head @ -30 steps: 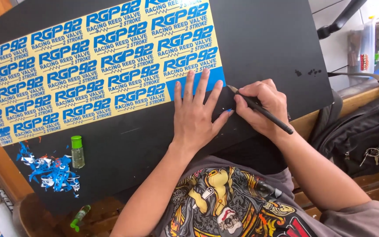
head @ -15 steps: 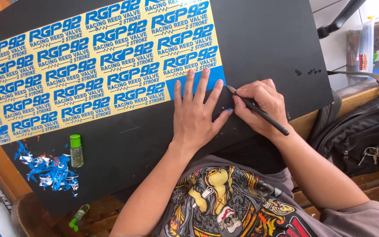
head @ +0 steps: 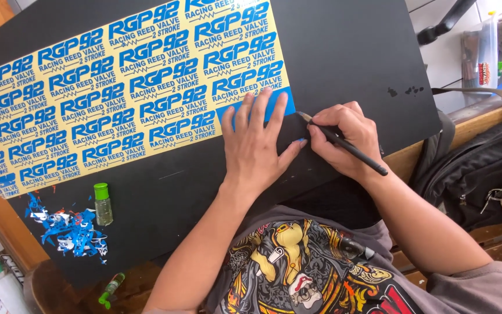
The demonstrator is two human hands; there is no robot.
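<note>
Nothing much shifts since before: left hand (head: 257,145) stays flat, fingers spread, pressing the sticker sheet (head: 123,93) on the black tabletop (head: 355,52); right hand (head: 344,139) keeps its grip clamped on the craft knife (head: 344,145) at the sheet's corner.

You are sitting at a wooden table (head: 425,157) that is carrying a large black board (head: 350,52) across most of its top. A wooden bench (head: 495,232) is running along your right, with a black backpack (head: 477,168) resting on it. Past the far right corner, a pale wall or shelf is showing, crowded with what may be plastic bottles (head: 486,49). Even, soft light is falling over everything.
</note>
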